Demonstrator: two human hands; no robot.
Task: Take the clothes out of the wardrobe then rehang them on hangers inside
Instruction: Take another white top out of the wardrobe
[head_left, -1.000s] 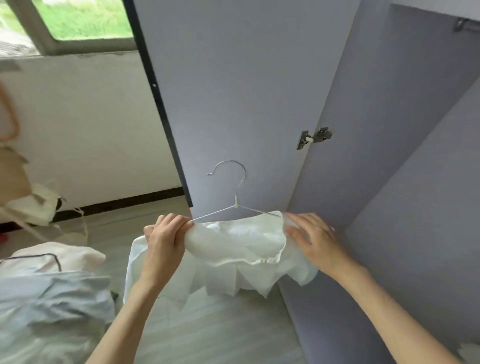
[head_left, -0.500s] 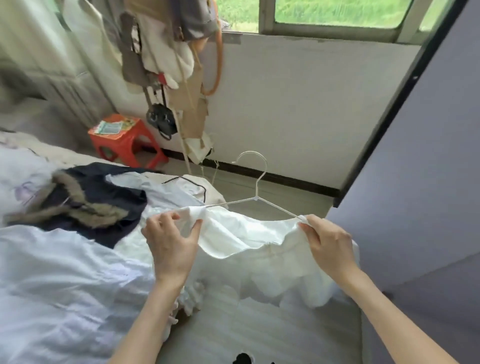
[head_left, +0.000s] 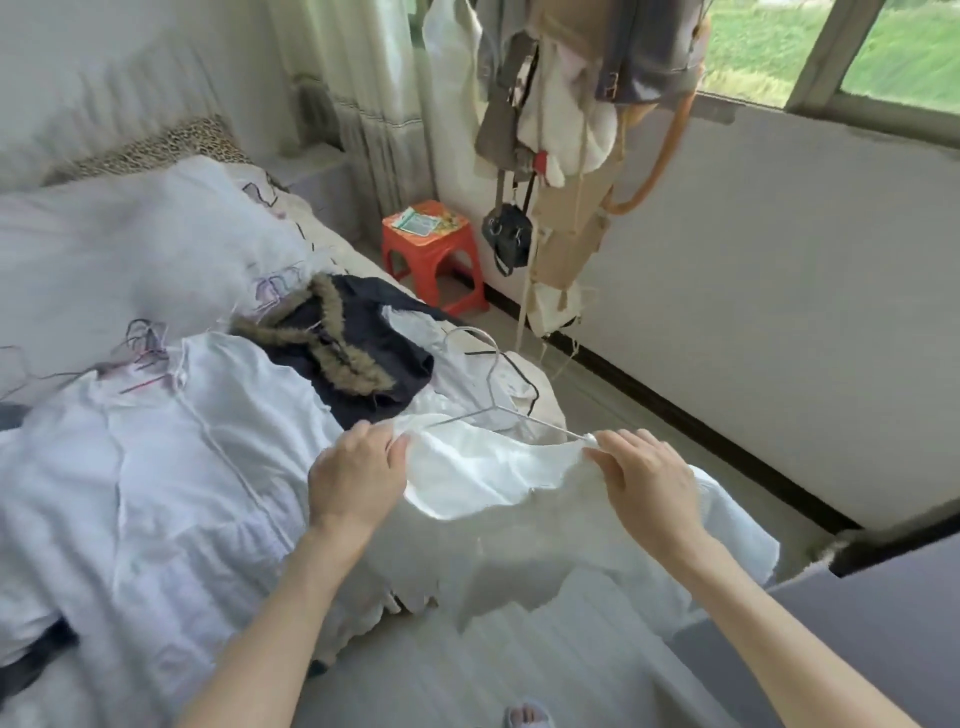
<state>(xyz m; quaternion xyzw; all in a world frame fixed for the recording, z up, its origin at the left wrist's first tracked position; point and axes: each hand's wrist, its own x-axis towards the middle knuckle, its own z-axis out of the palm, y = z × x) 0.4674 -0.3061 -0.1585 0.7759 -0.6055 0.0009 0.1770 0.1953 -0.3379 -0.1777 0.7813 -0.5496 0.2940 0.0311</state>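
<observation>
While my left hand (head_left: 358, 478) pinches one shoulder of the white top (head_left: 519, 499), my right hand (head_left: 649, 483) pinches the other, on a wire hanger (head_left: 493, 395) beside the bed (head_left: 130, 493).

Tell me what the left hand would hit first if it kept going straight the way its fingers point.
Likely the dark fur-trimmed jacket on the bed. The left hand, pinching the white garment on its wire hanger, points up-frame toward it, though depth is unclear.

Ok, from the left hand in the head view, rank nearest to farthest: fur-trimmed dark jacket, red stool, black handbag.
From the left hand:
1. fur-trimmed dark jacket, on the bed just beyond it.
2. red stool, on the floor past the bed.
3. black handbag, hanging right of the stool.
</observation>
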